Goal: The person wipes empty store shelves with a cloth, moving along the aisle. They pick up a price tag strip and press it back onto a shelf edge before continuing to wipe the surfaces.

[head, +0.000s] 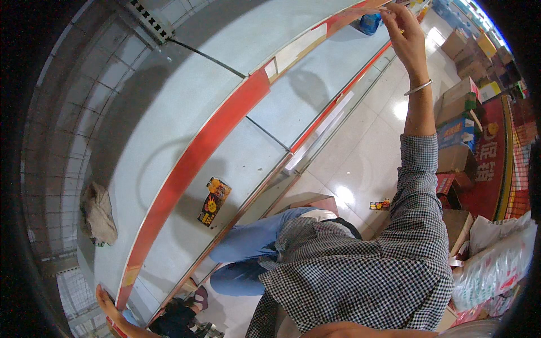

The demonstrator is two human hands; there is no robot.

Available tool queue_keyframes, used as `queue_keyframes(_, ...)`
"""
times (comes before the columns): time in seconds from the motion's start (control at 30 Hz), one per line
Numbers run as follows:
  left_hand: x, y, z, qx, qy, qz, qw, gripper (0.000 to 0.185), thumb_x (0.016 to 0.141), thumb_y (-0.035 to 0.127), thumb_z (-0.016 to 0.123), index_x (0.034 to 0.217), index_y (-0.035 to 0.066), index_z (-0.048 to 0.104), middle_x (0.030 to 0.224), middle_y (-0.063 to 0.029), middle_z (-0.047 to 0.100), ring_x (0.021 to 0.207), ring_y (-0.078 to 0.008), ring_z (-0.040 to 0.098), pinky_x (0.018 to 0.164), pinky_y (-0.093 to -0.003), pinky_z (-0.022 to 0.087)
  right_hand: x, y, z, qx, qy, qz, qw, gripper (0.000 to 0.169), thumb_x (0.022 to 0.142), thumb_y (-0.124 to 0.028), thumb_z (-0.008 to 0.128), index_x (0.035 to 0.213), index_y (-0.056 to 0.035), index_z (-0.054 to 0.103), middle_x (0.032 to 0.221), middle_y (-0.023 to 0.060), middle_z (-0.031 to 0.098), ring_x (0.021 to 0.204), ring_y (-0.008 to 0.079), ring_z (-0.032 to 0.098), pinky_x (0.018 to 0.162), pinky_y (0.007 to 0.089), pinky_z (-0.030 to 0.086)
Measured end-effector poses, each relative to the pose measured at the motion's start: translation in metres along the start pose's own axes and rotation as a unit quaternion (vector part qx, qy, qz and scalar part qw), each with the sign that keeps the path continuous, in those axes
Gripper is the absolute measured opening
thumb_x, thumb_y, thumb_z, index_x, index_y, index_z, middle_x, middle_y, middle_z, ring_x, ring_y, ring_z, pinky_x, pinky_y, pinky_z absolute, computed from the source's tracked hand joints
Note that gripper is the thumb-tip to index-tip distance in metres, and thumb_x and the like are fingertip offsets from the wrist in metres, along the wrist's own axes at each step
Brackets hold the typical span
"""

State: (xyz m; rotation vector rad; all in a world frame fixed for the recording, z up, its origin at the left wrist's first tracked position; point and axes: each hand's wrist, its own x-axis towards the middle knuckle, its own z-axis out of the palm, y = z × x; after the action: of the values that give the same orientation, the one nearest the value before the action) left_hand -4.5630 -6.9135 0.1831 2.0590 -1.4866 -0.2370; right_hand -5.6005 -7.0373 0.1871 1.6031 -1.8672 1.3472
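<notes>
At the upper right, my right hand [403,31], with a bangle at the wrist, pinches the far end of a long red shelf-edge strip [186,169]. That part of the strip looks clear and glossy. The strip curves along the front of a pale metal shelf [211,97]; near its middle are whitish and tan pieces. My left hand [114,314], at the lower left, is beside the strip's near end; its grip is unclear, and a small red thing shows at it. A black and yellow printed card [214,201] lies on the lower shelf.
A crumpled brown cloth [99,213] lies on the upper shelf. A blue package [370,24] sits near my right hand. Cardboard boxes [456,101] and plastic-wrapped goods [494,262] line the right side. A person's foot in a dark red shoe [203,298] shows below.
</notes>
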Motion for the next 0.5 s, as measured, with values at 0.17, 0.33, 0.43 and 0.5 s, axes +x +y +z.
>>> queue_keyframes(0.17,0.008,-0.025,-0.016,0.026,0.002,0.041,0.999,0.036,0.096,0.017,0.048,0.129,0.001,0.052,0.13,-0.0114,0.053,0.118,-0.0227,0.049,0.101,-0.033,0.036,0.002,-0.014,0.012,0.058,0.0,-0.047,0.997,0.014,0.089,-0.008,0.061,0.102,-0.003,0.06,0.075,0.0034,0.052,0.06,0.0109,0.048,0.053,0.0267,0.04)
queue_keyframes(0.33,0.01,-0.022,-0.002,-0.021,0.006,0.005,1.0,0.036,0.096,0.015,0.048,0.129,0.0,0.052,0.128,-0.0118,0.054,0.115,-0.0216,0.05,0.1,-0.0319,0.036,0.001,-0.03,0.012,0.059,-0.026,-0.041,0.997,0.014,0.09,-0.011,0.06,0.102,-0.0041,0.06,0.075,0.0049,0.052,0.06,0.0124,0.05,0.053,0.0275,0.041)
queue_keyframes(0.43,0.009,-0.025,-0.005,-0.036,0.007,0.008,0.999,0.036,0.096,0.017,0.048,0.128,0.002,0.053,0.128,-0.0107,0.053,0.116,-0.022,0.049,0.1,-0.0327,0.036,0.005,-0.041,0.014,0.032,-0.058,-0.088,0.994,0.013,0.091,-0.012,0.06,0.1,-0.0039,0.06,0.079,0.0056,0.051,0.062,0.0141,0.049,0.056,0.0281,0.041)
queue_keyframes(0.5,0.009,-0.027,-0.012,-0.017,-0.011,0.016,1.0,0.036,0.096,0.02,0.048,0.128,0.005,0.054,0.131,-0.0084,0.052,0.12,-0.023,0.046,0.101,-0.0349,0.036,0.006,-0.042,0.018,0.042,-0.078,-0.095,0.992,0.013,0.091,-0.014,0.06,0.099,-0.0038,0.06,0.081,0.0059,0.05,0.063,0.0152,0.049,0.056,0.0287,0.042)
